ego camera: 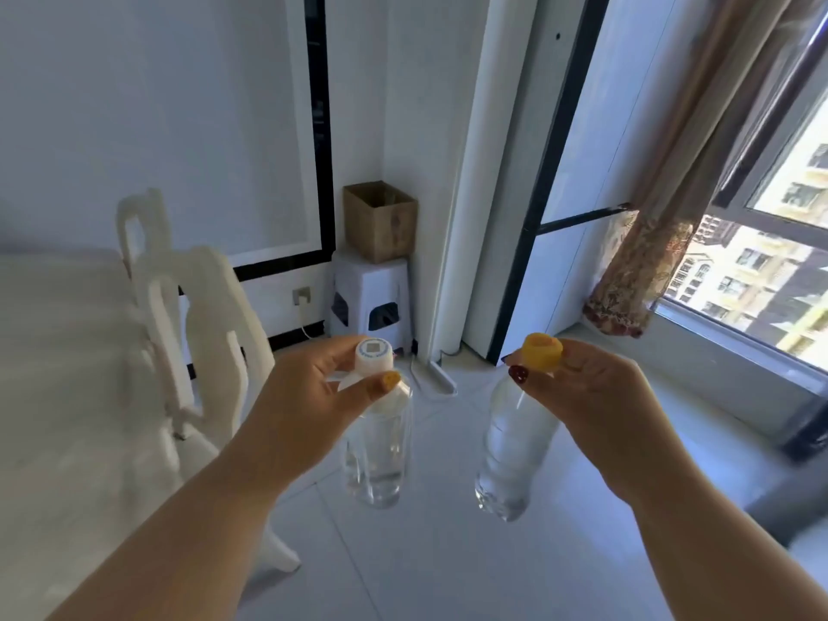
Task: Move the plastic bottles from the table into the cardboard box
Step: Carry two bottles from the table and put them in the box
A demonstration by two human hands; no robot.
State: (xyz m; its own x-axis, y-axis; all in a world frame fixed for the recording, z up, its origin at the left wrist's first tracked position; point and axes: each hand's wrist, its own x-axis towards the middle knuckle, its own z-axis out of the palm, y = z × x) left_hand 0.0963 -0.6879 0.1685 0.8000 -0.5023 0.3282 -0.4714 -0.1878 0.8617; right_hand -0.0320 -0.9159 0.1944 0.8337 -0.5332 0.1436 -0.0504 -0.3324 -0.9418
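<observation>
Head view: the left hand (309,387) and right hand (591,387) each have fingers clamped round a bottle neck, white-capped bottle (378,445) and yellow-capped bottle (515,445) hanging free for carrying toward the open box (381,221) on the stool (372,293) ahead.

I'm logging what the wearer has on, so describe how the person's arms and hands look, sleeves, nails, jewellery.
Both forearms are bare, with no sleeves in view. No rings, watch or bracelets show. The nails are painted: the left hand has a yellow thumbnail, and the right hand has a dark red thumbnail, with another dark nail tip just visible beside it.
</observation>
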